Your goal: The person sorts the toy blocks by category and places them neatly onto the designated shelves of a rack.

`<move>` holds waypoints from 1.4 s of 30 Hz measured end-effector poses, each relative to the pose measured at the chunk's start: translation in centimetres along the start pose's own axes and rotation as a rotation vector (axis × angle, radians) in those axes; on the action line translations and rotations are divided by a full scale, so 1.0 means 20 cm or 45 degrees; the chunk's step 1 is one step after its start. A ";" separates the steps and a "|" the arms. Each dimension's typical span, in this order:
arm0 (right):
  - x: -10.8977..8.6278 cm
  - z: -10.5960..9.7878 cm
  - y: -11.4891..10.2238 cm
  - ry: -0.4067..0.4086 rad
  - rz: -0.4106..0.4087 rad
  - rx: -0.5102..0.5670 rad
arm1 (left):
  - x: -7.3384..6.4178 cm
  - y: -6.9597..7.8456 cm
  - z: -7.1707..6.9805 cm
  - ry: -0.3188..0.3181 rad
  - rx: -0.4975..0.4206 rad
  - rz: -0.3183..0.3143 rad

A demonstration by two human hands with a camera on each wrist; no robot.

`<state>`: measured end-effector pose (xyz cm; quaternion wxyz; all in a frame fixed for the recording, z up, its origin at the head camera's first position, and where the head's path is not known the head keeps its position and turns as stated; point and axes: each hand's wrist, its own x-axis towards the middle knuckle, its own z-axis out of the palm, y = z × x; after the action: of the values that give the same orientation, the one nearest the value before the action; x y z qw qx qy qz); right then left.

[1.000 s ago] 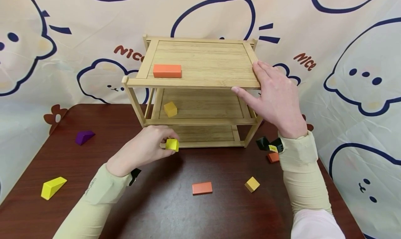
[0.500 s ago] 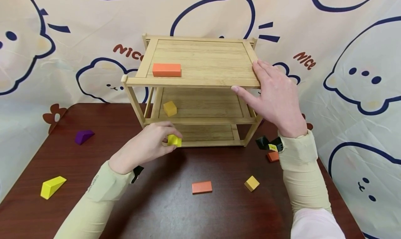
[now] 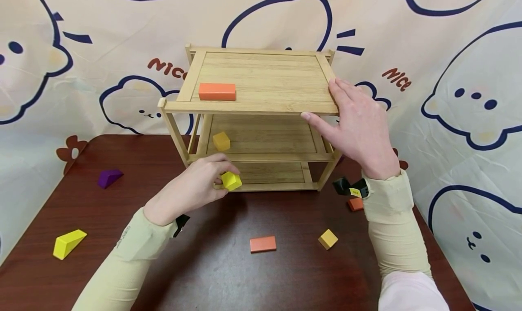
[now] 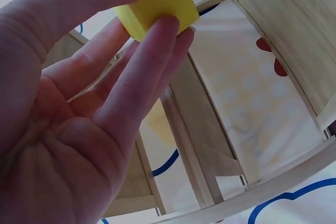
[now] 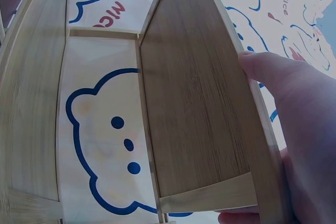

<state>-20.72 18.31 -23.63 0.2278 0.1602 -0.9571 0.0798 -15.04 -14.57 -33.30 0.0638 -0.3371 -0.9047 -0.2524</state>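
Holding of a yellow block by the left hand is noted: the block is pinched between thumb and fingertips, tilted, just before the left part of the bottom shelf of a three-tier wooden rack. Whether the rack is touched by the block cannot be told. In the left wrist view, the block is gripped at the fingertips and the palm is left uncovered.

The front right corner of the top shelf is gripped by the right hand: fingers are laid along the right edge, and the thumb is set apart from them, at the front edge. In the right wrist view, the thumb tip is seen on the rim.

On the top shelf, near its front left corner, an orange rectangular block is laid lengthwise. On the middle shelf, an orange-yellow cube is placed toward the left.

On the dark wooden table, a flat red-orange block is found before the rack, with a small tan-yellow cube to its right. Another red-orange block is partly hidden by the right wrist. At far left, a purple block and a yellow wedge are set well apart.
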 end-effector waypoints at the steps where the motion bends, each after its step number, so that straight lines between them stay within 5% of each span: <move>1: 0.00 0.00 0.00 0.002 -0.001 0.001 | 0.00 0.00 0.00 0.005 0.002 0.008; 24: 0.00 0.00 0.01 0.018 -0.004 -0.005 | 0.09 0.06 -0.08 0.074 0.076 0.143; 42: 0.00 0.01 0.01 0.037 -0.017 -0.006 | 0.18 0.10 -0.16 0.143 0.055 0.161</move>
<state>-20.79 18.39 -23.78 0.2424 0.1648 -0.9529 0.0782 -16.70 -12.85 -28.63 0.1376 -0.3775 -0.8818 -0.2468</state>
